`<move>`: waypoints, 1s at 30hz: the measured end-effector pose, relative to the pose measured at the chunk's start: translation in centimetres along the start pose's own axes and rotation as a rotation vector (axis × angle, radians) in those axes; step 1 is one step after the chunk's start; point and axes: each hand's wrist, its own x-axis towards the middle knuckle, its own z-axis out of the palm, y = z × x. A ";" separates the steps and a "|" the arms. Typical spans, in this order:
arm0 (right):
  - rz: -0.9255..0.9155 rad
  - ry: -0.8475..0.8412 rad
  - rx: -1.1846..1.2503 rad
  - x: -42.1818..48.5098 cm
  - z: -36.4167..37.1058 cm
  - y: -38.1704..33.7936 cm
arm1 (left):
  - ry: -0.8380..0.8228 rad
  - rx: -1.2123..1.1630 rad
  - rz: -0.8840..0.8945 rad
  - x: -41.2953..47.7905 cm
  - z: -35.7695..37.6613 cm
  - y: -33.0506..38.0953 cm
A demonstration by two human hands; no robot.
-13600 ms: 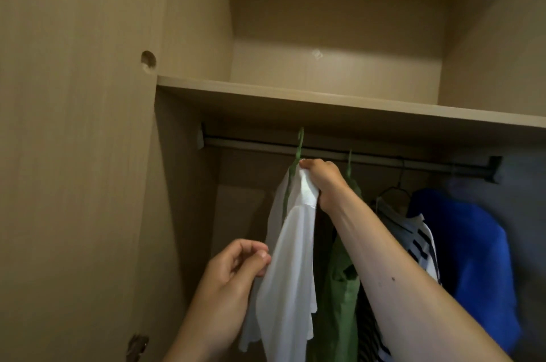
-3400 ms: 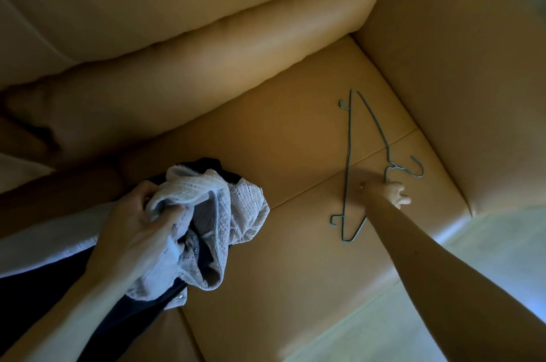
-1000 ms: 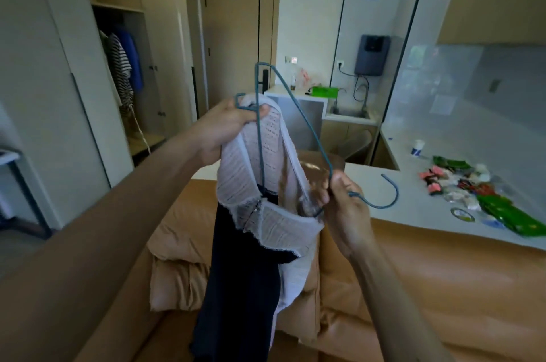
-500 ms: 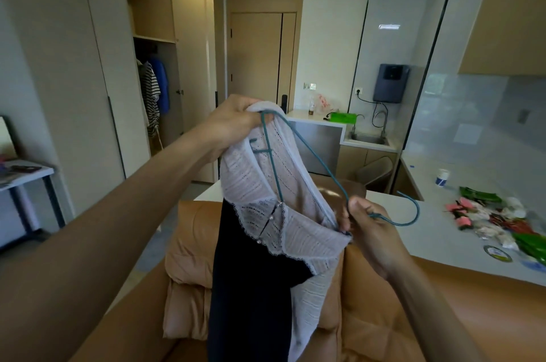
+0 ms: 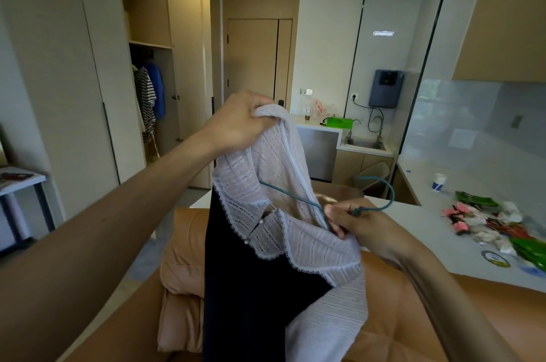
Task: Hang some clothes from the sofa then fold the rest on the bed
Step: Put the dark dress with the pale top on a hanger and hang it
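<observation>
Stands over a tan sofa [image 5: 413,317]. Holds a dress [image 5: 254,302] up above it, dark with a white knit top. Grips one bunched shoulder high in the left hand [image 5: 239,122], fingers [image 5: 258,103] curled tight. Pinches a teal hanger [image 5: 393,193] at its neck with the right hand [image 5: 363,223], fingers closed on the wire, one arm of it inside the collar.

One garment [image 5: 295,243], one hanger [image 5: 295,197], one sofa [image 5: 413,317], one paper cup [image 5: 438,182].

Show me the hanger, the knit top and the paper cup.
hanger [image 5: 392,196], head view, the bend of its hook.
knit top [image 5: 295,155], head view, the pale upper panel.
paper cup [image 5: 438,182], head view, its side wall.
</observation>
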 end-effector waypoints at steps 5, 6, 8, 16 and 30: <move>0.036 -0.025 -0.161 1.4 -1.7 -3.0 | 0.074 0.101 0.040 0.3 0.1 0.1; 0.046 -0.027 -0.205 1.4 -2.4 -3.5 | 0.093 0.139 0.026 0.3 -0.2 -0.1; 0.076 0.001 -0.276 1.0 -4.2 -4.4 | 0.085 0.232 -0.002 0.1 -0.8 -0.7; 0.031 0.067 -0.580 2.4 -2.2 -6.0 | -0.166 0.141 -0.129 -0.8 1.2 2.7; -0.165 0.307 -0.438 0.6 -3.5 -8.4 | -0.448 -0.032 -0.047 -3.6 0.5 -0.2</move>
